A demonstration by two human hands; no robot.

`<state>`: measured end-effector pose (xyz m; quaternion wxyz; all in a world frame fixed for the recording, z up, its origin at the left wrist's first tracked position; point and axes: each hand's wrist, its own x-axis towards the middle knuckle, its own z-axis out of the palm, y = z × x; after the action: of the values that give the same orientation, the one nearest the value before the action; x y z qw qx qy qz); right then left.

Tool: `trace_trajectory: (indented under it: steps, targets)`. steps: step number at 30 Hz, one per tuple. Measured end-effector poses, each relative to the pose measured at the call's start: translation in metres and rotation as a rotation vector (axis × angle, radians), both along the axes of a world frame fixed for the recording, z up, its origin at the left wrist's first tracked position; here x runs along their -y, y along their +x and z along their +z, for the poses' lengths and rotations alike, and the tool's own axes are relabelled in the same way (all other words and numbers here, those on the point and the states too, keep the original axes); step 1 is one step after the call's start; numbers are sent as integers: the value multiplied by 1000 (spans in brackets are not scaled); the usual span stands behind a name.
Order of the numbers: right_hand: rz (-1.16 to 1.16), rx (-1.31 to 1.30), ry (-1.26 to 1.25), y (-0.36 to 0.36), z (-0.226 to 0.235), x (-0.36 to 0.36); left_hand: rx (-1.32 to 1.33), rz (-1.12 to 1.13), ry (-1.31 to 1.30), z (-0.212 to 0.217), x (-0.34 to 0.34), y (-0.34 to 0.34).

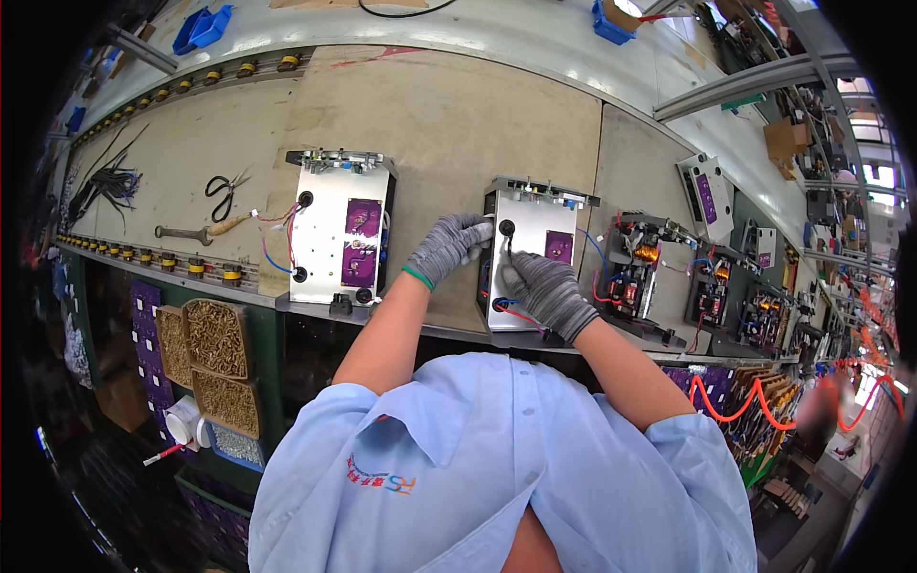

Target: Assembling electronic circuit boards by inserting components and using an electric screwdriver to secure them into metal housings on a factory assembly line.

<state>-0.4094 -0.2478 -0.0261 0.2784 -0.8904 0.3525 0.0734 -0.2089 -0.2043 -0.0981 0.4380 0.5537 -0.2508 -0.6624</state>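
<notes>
Both my hands wear grey knit gloves and work at a silver metal case (523, 218) with a purple circuit board (560, 246) set in its top. My left hand (451, 247) is at the case's left edge, fingers pinched together; what they hold is too small to make out. Over the lower part of the case, my right hand (548, 290) closes on a dark wire (508, 246) that runs down from a black round grommet (506, 228). Blue and red wires (506, 307) come out of a lower hole, beside the right hand. The right fingertips are partly hidden.
A similar silver case (323, 224) stands to the left, with scissors (223, 194), a wrench (183, 232) and a bundle of dark cable ties (113, 184) beyond it. Opened units with copper coils (647, 253) line the right. Bins of brass screws (216, 337) hang below the bench's front edge.
</notes>
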Motion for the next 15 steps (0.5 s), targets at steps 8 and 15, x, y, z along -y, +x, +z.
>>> trace_trajectory:
  steps: [8,15]
  targets:
    - [93,-81,25,5,0,6,-260,53,-95,-19,0,-8]
    - [107,-29,18,5,4,7,209,27,-79,11,17,-27]
